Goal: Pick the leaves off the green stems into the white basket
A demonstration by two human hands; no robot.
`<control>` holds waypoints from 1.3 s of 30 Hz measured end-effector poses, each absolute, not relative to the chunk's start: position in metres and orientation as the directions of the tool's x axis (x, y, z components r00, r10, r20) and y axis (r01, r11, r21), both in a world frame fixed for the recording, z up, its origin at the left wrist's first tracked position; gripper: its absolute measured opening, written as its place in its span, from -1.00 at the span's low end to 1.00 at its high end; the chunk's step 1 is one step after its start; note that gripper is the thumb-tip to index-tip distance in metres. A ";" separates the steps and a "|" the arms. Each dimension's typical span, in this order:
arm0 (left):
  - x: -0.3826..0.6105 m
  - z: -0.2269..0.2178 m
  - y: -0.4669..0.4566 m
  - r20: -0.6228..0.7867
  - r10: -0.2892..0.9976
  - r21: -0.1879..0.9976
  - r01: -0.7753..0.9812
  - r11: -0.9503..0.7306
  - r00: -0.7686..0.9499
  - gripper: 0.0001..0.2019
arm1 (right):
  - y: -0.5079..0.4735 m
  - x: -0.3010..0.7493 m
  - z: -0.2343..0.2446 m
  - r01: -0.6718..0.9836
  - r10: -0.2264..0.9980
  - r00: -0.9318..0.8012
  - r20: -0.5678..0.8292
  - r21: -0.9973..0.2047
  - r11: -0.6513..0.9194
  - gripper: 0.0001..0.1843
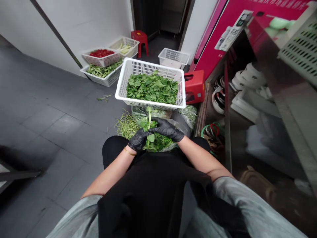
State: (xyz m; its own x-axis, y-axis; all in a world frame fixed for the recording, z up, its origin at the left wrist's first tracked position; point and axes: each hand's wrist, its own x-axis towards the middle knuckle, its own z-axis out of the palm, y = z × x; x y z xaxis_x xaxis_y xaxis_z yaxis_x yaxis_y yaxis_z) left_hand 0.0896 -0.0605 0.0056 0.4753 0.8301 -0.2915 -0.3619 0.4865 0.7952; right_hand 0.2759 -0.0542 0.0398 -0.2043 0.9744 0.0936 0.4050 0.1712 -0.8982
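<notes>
Both my hands wear black gloves and meet over my lap. My left hand (138, 139) and my right hand (167, 129) both grip a leafy green stem (149, 120), which stands upright between them. More cut greens in a clear plastic bag (158, 143) lie just below my hands. Directly ahead, a white plastic slotted basket (148, 67) holds a heap of picked green leaves (152, 88). Its near rim is just beyond my fingers. A loose pile of bare thin stems (126, 127) lies on the floor to the left of the bag.
Against the far wall stand white baskets of red chillies (101, 58), green beans (104, 71) and pale vegetables (123, 48). Another white basket (173, 58) and a red stool (140, 41) stand behind. A red crate (194, 86) and metal shelving with white bowls (245, 79) lie right.
</notes>
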 end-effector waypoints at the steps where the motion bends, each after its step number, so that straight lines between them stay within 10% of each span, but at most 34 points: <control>1: 0.087 0.007 -0.063 -0.299 0.823 0.797 -0.347 0.493 0.483 -0.73 | -0.052 0.273 0.034 0.393 0.974 -0.213 0.077 -0.906 0.158 -0.48; 14: 0.074 0.015 -0.072 -0.317 0.894 0.856 -0.310 0.414 0.318 -0.58 | -0.047 0.304 0.028 0.110 0.985 0.174 -0.007 -0.994 -0.027 -0.52; 22: 0.080 0.019 -0.071 -0.359 0.848 0.837 -0.269 0.477 0.389 -0.62 | -0.056 0.274 0.023 0.242 0.935 -0.349 -0.058 -0.970 0.030 -0.46; 30: 0.069 0.021 -0.066 -0.308 0.936 0.928 -0.161 0.335 0.171 -0.58 | -0.068 0.308 0.039 0.205 0.998 0.000 -0.055 -0.977 -0.054 -0.46; 35: 0.081 0.006 -0.066 -0.232 0.962 0.956 -0.148 0.253 0.146 -0.53 | -0.073 0.272 0.036 0.283 0.988 -0.145 0.057 -0.954 0.097 -0.55; 39: 0.083 0.000 -0.070 -0.145 0.985 0.986 -0.072 0.152 0.089 -0.46 | -0.062 0.242 0.018 0.273 0.976 -0.156 -0.152 -0.956 -0.105 -0.73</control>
